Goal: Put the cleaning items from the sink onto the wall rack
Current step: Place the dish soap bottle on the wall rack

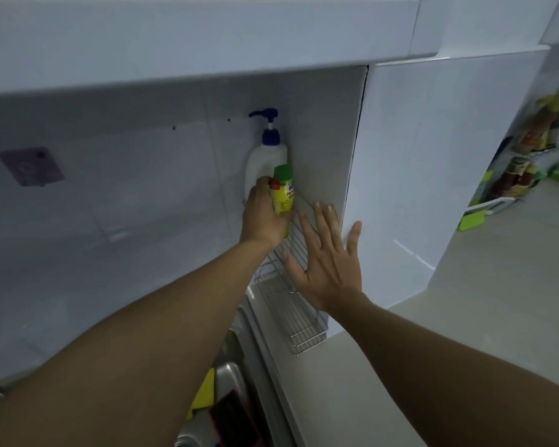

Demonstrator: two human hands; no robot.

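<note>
Our left hand (265,214) hides the lower half of the yellow bottle (283,193), so we cannot see whether its base sits on the wire wall rack (299,321) yet. The rack's far end is covered by both hands, and only its near basket shows clearly. At the bottom edge, the steel sink (229,379) is cut off, with a yellow sponge (205,393) and a dark scrubbing pad (229,421) partly visible. The bottle is yellow with a green cap and a red patch; its label is too blurred to read. It stands upright in the far corner, just beside a white pump bottle (267,156) with a blue head. Our left hand grips the yellow bottle; our right hand (329,262) is spread flat and empty over the rack.
</note>
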